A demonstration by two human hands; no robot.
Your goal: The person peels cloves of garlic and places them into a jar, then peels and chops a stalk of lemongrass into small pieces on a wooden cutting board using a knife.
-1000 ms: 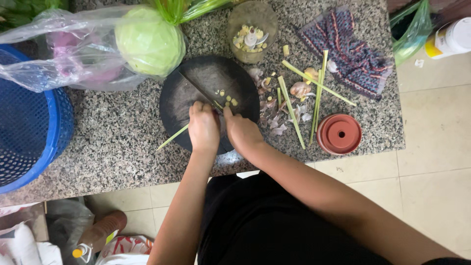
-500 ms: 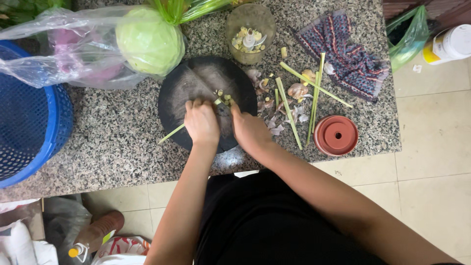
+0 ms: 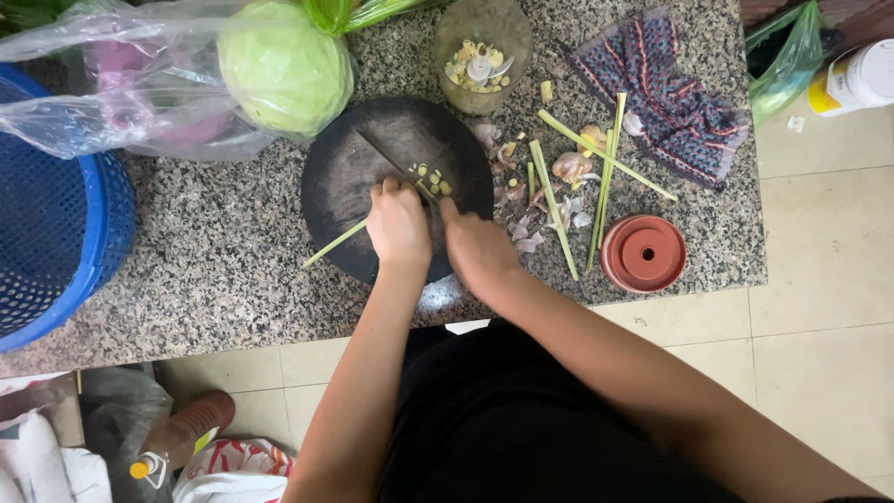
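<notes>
A dark round chopping board (image 3: 345, 177) lies on the speckled stone counter (image 3: 233, 279). My left hand (image 3: 399, 226) presses a thin green lemongrass stalk (image 3: 333, 245) onto the board; the stalk's end sticks out to the left. My right hand (image 3: 477, 250) grips a knife handle, and the dark blade (image 3: 386, 160) runs up and left across the board, right beside my left fingertips. A few small pale slices (image 3: 434, 178) lie next to the blade.
A green cabbage (image 3: 284, 65) in a clear bag and a blue basket (image 3: 47, 242) sit left. A glass bowl of bits (image 3: 481, 51), spare stalks (image 3: 605, 168), peelings (image 3: 521, 224), a patterned cloth (image 3: 675, 93) and a terracotta lid (image 3: 644, 253) sit right. The counter edge runs under my wrists.
Both hands stay on the board, close together, shifting slightly as the knife works at the stalk. The stalk's free end still points left.
</notes>
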